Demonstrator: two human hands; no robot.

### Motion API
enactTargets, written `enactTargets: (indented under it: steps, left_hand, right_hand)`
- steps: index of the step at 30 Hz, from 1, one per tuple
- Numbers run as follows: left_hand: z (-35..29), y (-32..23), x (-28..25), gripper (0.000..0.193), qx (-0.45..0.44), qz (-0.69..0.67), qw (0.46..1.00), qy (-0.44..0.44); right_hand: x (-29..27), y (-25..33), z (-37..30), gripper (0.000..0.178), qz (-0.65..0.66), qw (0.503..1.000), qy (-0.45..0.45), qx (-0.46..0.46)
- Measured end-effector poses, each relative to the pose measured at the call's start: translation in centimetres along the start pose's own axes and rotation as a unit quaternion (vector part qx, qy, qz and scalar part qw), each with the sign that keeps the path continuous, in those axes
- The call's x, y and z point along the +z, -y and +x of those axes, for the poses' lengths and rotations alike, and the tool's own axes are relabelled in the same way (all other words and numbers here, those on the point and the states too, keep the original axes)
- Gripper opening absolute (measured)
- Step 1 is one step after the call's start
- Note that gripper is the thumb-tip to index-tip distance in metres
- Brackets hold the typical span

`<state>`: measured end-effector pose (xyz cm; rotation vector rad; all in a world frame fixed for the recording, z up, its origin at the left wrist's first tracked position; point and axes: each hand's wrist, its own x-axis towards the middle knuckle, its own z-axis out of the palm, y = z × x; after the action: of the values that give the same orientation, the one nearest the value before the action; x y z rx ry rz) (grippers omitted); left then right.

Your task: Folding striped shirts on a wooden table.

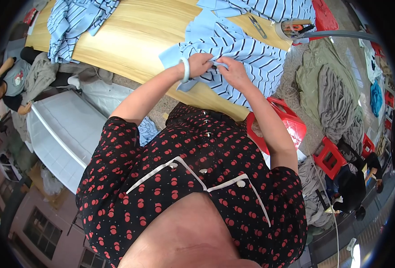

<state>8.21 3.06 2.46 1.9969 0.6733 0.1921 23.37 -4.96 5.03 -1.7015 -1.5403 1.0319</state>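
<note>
Blue knit cloth (262,56), striped in black and white, lies bunched under my hands near the front edge of the wooden table (130,38), and part of it hangs over that edge toward me. My left hand (199,65), with a pale bangle (185,70) at the wrist, has its fingers curled in on a fold of it. My right hand (233,73) sits just beside, thumb and fingers drawn narrow on the same fold. A small dark thing (214,67) shows between the two; my fingers cover too much of it for me to tell what it is.

Beyond the cloth, to the right, a pair of snips (258,28) lies on the table, near a clear pot (279,31) of tools. More striped cloth is heaped at the table's far left (79,27), and another heap lies at the far right (273,8). A red stool (293,127) stands below my right forearm, and grey-green cloth (333,96) lies piled on the floor past it. Off to my left, a person (16,82) sits near a big white bin (61,127).
</note>
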Motion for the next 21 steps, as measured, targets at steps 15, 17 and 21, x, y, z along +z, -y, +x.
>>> enactTargets:
  steps: [15, 17, 21]
  left_hand:
    - [-0.5, 2.6, -1.0, 0.021, -0.172, -0.057, 0.972, 0.146]
    - [0.0, 2.1, -0.8, 0.029, -0.151, 0.008, 0.982, 0.114]
    - [2.0, 0.0, 0.9, 0.034, -0.065, 0.139, 0.987, 0.051]
  right_hand:
    - [-1.2, -3.0, -2.2, 0.013, -0.179, 0.979, 0.041, -0.092]
    - [-1.2, -3.0, -2.4, 0.013, -0.183, 0.979, 0.049, -0.076]
    - [-0.7, -3.8, -2.5, 0.014, -0.182, 0.978, 0.040, -0.096]
